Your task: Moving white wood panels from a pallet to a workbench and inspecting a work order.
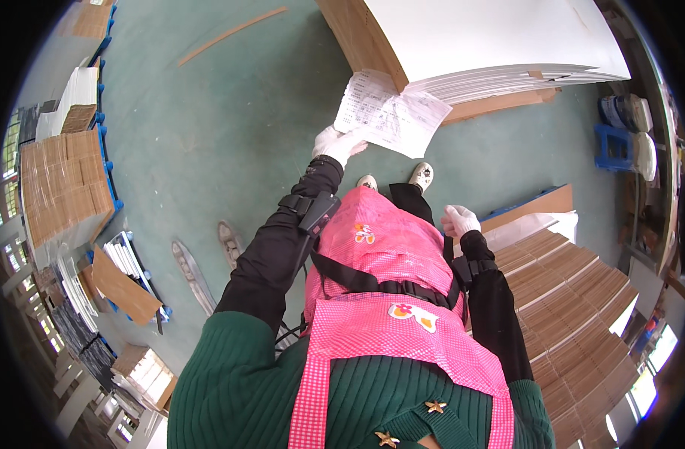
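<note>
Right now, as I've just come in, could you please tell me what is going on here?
A person in a pink checked apron holds white printed paper by its edge in the white-gloved left hand. In this view the paper overlaps the near corner of a large stack of flat white panels; whether they touch is unclear. The white-gloved right hand is curled, with nothing visible in it, near stacked brown cardboard.

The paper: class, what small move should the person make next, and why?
Probably bring the right hand over to steady the paper, since only the left hand holds it, near one edge, while the right hand is well apart from it.
</note>
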A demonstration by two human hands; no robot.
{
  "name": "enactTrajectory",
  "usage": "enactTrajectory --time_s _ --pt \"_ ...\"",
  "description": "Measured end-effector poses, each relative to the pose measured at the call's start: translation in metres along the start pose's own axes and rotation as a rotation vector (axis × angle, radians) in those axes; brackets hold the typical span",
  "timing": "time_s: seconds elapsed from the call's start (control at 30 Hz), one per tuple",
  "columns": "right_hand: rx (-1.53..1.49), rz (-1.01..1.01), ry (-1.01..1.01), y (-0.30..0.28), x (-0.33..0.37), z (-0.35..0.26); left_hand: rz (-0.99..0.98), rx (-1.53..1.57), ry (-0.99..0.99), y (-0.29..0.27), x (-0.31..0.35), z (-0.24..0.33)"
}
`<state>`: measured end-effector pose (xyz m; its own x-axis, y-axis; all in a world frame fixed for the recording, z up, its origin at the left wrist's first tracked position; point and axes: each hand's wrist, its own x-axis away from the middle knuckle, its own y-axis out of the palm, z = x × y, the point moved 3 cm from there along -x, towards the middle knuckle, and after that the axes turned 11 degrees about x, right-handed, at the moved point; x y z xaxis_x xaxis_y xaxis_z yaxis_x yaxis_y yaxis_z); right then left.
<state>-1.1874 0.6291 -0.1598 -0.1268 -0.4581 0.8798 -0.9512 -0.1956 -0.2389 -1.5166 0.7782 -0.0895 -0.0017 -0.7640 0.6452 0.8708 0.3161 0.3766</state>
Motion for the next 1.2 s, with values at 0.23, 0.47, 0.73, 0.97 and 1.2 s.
enactTrajectory --time_s 0.23,0.47,0.73,0.97,1.2 --pt "-0.021 -0.006 -0.011 -0.003 -0.004 0.007 0.021 0.012 -0.011 0.007 0.001 -0.002" --pt "-0.023 0.000 -0.003 -0.006 -0.004 0.011 -0.011 0.040 0.026 0.012 0.003 -0.010" --pt "-0.047 -0.002 0.006 -0.004 -0.007 0.016 -0.003 0.018 0.002 0.015 0.001 -0.006" --pt "-0.054 -0.001 -0.007 -0.005 -0.009 0.017 -0.022 0.049 0.023 0.010 -0.004 -0.007" --pt "-0.029 0.005 0.003 -0.008 -0.004 0.019 -0.016 0.081 0.013 0.012 -0.005 -0.013"
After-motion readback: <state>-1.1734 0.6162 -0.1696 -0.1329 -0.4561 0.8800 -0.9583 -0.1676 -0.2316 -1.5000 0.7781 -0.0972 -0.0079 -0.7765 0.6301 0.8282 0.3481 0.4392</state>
